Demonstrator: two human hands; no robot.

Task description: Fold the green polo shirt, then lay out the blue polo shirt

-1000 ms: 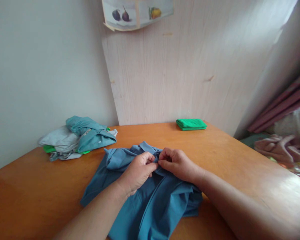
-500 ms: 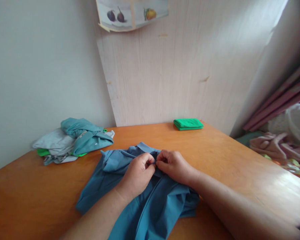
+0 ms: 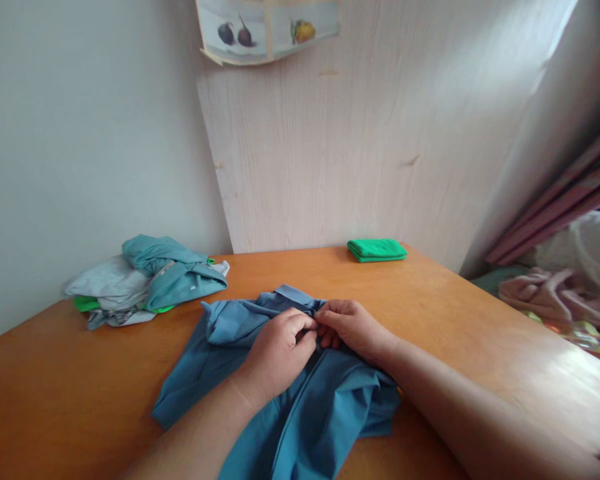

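Observation:
A blue collared shirt (image 3: pixel 320 407) lies spread on the table in front of me, its collar at the far end and its front placket running toward me. My left hand (image 3: pixel 283 347) is closed in a pinch on the shirt front just below the collar. Beside it, almost fingertip to fingertip, my right hand (image 3: pixel 353 330) pinches the other side of the same spot with its fingers curled under. Whatever small part lies between the fingertips is hidden.
On the wooden table (image 3: pixel 445 320) a heap of crumpled clothes (image 3: pixel 150 283) sits at the left, and a folded green cloth (image 3: pixel 377 250) at the back right. Behind stands a pale panel (image 3: pixel 320 160) with a fruit picture (image 3: pixel 267 30). Pink fabric (image 3: pixel 545 293) lies beyond the right edge.
My right fingers have curled further down under the shirt's edge, and my left fingertips have shifted slightly right. The shirt and the other things stay in place.

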